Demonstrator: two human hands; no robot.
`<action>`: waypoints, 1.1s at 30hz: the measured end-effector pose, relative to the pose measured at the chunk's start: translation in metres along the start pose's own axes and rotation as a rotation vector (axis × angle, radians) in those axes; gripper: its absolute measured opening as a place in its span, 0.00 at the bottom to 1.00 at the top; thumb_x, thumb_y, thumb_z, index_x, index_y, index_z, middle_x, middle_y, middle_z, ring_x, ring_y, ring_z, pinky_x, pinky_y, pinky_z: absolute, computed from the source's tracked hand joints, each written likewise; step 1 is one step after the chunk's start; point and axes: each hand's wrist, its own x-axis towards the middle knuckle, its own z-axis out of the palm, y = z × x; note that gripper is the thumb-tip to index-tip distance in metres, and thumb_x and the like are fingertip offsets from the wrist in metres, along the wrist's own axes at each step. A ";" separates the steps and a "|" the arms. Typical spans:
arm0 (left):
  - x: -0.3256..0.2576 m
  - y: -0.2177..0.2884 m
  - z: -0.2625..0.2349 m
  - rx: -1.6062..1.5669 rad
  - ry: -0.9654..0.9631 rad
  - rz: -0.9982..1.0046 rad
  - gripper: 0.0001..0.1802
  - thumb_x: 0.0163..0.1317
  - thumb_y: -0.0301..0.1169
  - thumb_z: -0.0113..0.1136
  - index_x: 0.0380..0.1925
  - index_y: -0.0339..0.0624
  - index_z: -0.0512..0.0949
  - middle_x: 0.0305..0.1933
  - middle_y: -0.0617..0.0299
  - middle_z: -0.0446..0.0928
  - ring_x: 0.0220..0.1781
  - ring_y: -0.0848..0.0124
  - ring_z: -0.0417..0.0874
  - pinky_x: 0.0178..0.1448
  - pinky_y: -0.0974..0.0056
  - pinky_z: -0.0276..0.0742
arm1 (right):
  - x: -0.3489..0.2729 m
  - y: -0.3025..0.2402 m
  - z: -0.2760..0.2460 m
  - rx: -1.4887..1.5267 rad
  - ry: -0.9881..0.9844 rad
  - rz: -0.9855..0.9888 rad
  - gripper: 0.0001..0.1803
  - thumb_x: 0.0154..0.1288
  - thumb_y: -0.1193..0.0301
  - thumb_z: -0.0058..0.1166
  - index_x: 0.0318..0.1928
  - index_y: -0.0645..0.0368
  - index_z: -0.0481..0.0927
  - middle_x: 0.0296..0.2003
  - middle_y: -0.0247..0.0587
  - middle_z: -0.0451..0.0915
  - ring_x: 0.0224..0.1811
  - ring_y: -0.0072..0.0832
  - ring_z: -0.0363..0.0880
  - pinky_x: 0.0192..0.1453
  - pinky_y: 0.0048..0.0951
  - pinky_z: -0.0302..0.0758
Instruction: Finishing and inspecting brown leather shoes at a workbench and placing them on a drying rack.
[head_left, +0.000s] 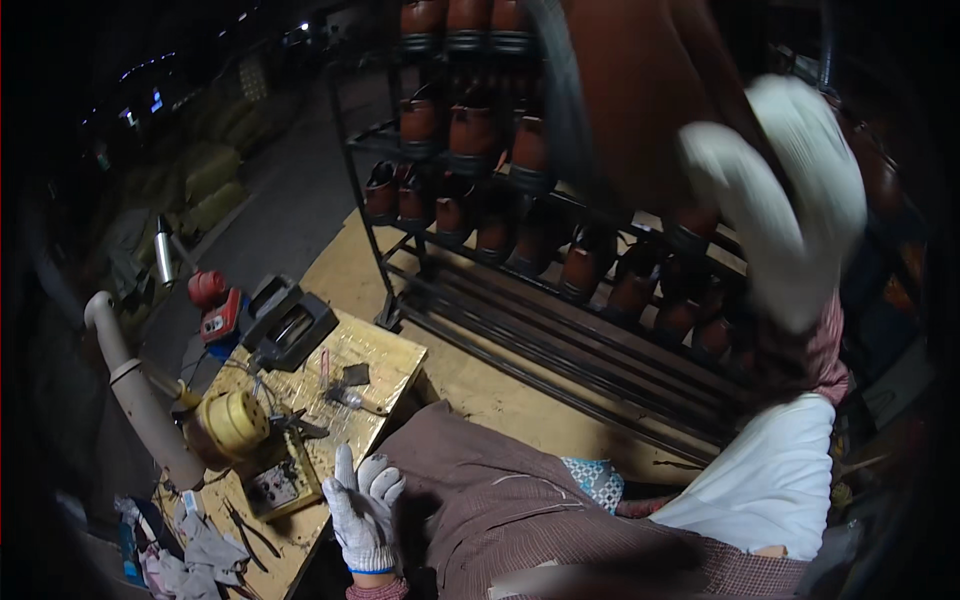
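Note:
My right hand (790,190), in a white work glove, is raised high and grips a large reddish-brown boot (640,90) by its side; the boot is blurred. My left hand (362,510), also in a white glove, hangs low by my left knee with fingers spread and nothing in it, next to the edge of a small plywood worktable (385,355). My lap is covered by a brown striped garment (520,500).
A black metal rack (520,300) in front holds rows of reddish-brown boots (470,130). The worktable carries a yellow reel (232,422), a black tool (290,322), a red tool (215,300), pliers (250,528) and rags. A white pipe (135,390) stands at left.

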 end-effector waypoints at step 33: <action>-0.041 -0.053 -0.072 -0.097 0.371 0.205 0.40 0.79 0.62 0.37 0.79 0.48 0.53 0.78 0.52 0.63 0.76 0.54 0.69 0.77 0.43 0.69 | 0.002 -0.287 0.065 1.825 -0.306 -0.166 0.23 0.62 0.61 0.67 0.55 0.58 0.85 0.52 0.41 0.85 0.24 0.33 0.81 0.27 0.33 0.76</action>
